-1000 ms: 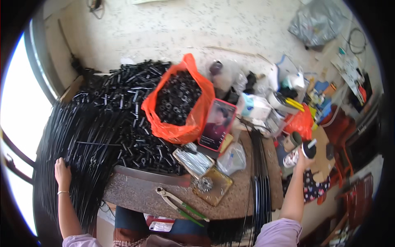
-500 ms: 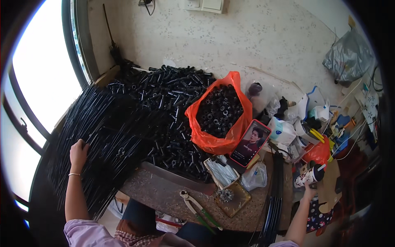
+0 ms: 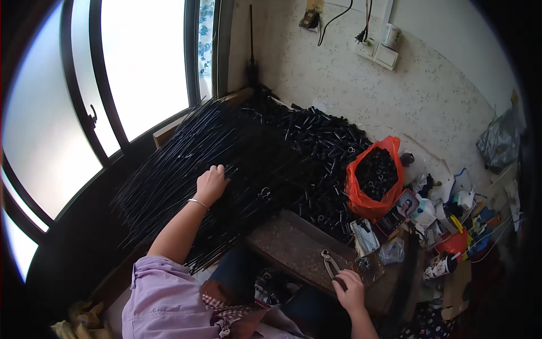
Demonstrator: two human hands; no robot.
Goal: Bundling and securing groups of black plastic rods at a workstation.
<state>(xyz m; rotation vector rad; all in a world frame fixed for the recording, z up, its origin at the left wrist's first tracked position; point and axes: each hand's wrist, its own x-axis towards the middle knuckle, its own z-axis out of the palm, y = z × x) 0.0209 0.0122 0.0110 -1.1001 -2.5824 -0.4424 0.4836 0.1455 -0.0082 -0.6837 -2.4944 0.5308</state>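
My left hand (image 3: 212, 183) is over a wide spread of thin black rods (image 3: 169, 186) by the window, its fingers curled and pressed together. Whatever they pinch is hidden. On the brown work table (image 3: 291, 248), my right hand (image 3: 351, 289) is wrapped round the handles of metal pincers (image 3: 329, 261), which cover most of the grip from sight. The pincers' jaws point away from me. Just beyond them sits a small heap of silvery metal bits (image 3: 363, 263). A curved dark strip (image 3: 316, 231) lies along the table behind.
Short black plastic parts (image 3: 322, 141) are heaped against the wall. An orange bag (image 3: 361, 198) of small black rings stands right of them, beside a phone (image 3: 405, 203), a tray of pale pins (image 3: 366, 237) and a clear bag (image 3: 392, 251). A patterned cup (image 3: 439, 266) is at far right.
My right hand has let go of the cup and come left onto the pincers. My left hand has reached farther over the rods. The view has swung left.
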